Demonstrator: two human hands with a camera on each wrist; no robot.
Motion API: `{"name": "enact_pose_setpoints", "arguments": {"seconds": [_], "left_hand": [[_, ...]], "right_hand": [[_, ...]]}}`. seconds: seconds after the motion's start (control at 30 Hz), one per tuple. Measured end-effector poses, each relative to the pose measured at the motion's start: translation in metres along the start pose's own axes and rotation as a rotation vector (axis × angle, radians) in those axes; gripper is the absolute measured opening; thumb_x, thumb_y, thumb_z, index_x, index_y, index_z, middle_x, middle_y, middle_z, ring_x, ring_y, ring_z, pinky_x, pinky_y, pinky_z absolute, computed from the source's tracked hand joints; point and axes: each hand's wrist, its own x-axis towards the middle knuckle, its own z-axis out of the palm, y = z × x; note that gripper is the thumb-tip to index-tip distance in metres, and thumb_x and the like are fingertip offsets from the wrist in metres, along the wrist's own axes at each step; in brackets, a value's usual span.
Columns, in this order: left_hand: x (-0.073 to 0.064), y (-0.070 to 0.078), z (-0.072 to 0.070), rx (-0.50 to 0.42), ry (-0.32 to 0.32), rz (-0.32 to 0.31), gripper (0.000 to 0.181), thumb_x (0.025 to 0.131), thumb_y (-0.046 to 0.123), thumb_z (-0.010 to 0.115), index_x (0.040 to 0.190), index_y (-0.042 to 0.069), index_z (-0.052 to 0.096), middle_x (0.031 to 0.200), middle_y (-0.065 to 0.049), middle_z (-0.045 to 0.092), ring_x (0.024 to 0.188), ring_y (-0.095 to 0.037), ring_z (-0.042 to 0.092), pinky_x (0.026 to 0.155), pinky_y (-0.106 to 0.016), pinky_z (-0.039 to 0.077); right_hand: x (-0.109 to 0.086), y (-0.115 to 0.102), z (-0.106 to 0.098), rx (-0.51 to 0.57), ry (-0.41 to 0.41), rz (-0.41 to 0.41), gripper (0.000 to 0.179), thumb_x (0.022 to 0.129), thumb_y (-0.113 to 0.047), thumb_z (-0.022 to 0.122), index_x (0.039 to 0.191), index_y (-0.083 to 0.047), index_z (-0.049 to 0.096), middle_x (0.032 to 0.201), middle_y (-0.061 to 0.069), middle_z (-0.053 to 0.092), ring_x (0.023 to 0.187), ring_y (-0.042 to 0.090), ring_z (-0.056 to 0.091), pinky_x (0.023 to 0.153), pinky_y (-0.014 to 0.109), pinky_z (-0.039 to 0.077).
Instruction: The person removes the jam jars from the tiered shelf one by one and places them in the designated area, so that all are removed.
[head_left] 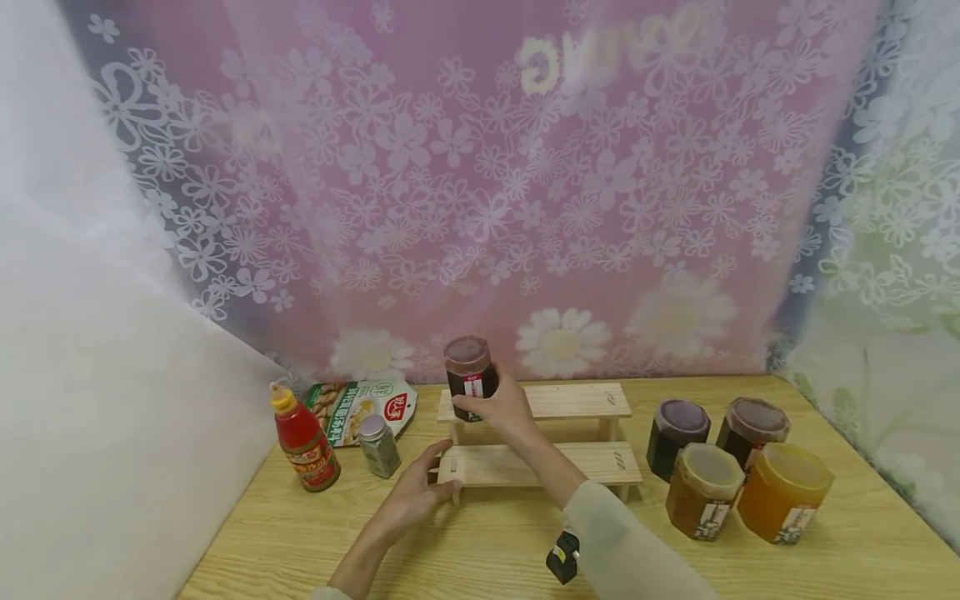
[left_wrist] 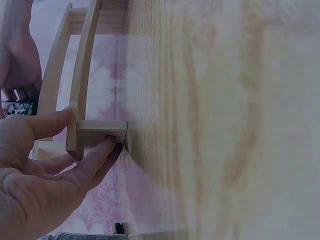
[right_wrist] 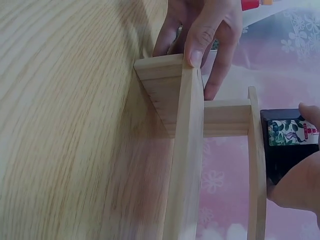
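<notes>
A two-step wooden rack [head_left: 540, 465] stands on the table. At the left end of its upper step, my right hand [head_left: 506, 408] grips a dark jar [head_left: 467, 358] with a brownish lid and a small label. The right wrist view shows the base of this jar [right_wrist: 266, 155] right at the upper board, thumb and fingers on either side. My left hand [head_left: 412, 496] holds the left end of the lower step. Its thumb [left_wrist: 55, 122] presses the board's front edge, while the other fingers [left_wrist: 95, 160] curl behind around the end support.
Left of the rack are a red sauce bottle [head_left: 306, 446] with a yellow cap, a small spice jar [head_left: 379, 450] and a green-white food pouch [head_left: 352, 408]. To the right stand two dark jars [head_left: 677, 437] [head_left: 750, 425], a brown jar [head_left: 699, 500] and an amber jar [head_left: 783, 496]. A floral curtain [head_left: 487, 208] hangs behind.
</notes>
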Motion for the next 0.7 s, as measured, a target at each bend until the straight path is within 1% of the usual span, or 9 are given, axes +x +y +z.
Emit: {"name": "enact_pose_setpoints", "arguments": {"seconds": [0.17, 0.33, 0.47, 0.7], "left_hand": [[-0.001, 0.001, 0.000, -0.003, -0.005, -0.002, 0.071, 0.100, 0.009, 0.069, 0.161, 0.002, 0.032, 0.146, -0.034, 0.047, 0.128, -0.046, 0.056, 0.094, -0.050, 0.054], [-0.001, 0.000, 0.001, 0.001, -0.004, 0.012, 0.071, 0.100, 0.009, 0.068, 0.160, 0.000, 0.032, 0.146, -0.035, 0.047, 0.127, -0.046, 0.056, 0.095, -0.051, 0.054], [-0.002, 0.001, 0.001, -0.004, -0.005, 0.018, 0.071, 0.100, 0.009, 0.068, 0.160, 0.000, 0.031, 0.145, -0.034, 0.048, 0.127, -0.046, 0.056, 0.095, -0.050, 0.054], [-0.002, -0.001, 0.000, -0.005, -0.003, 0.009, 0.073, 0.100, 0.010, 0.069, 0.161, 0.000, 0.030, 0.146, -0.034, 0.046, 0.127, -0.046, 0.056, 0.094, -0.050, 0.054]], "right_hand": [[-0.008, 0.000, -0.009, -0.010, -0.005, 0.012, 0.077, 0.084, -0.029, 0.089, 0.148, -0.010, 0.050, 0.135, 0.014, 0.064, 0.122, 0.035, 0.063, 0.100, 0.053, 0.052], [-0.015, 0.003, -0.016, -0.024, 0.017, 0.017, 0.079, 0.082, -0.030, 0.090, 0.149, -0.014, 0.051, 0.134, 0.011, 0.065, 0.122, 0.033, 0.063, 0.100, 0.053, 0.052], [-0.020, 0.005, -0.023, -0.027, 0.026, -0.007, 0.081, 0.082, -0.029, 0.091, 0.150, -0.014, 0.051, 0.134, 0.011, 0.065, 0.122, 0.033, 0.063, 0.100, 0.053, 0.052], [-0.033, 0.007, -0.036, -0.040, 0.029, -0.034, 0.087, 0.079, -0.026, 0.093, 0.154, -0.019, 0.049, 0.133, 0.010, 0.066, 0.121, 0.034, 0.064, 0.098, 0.053, 0.053]]}}
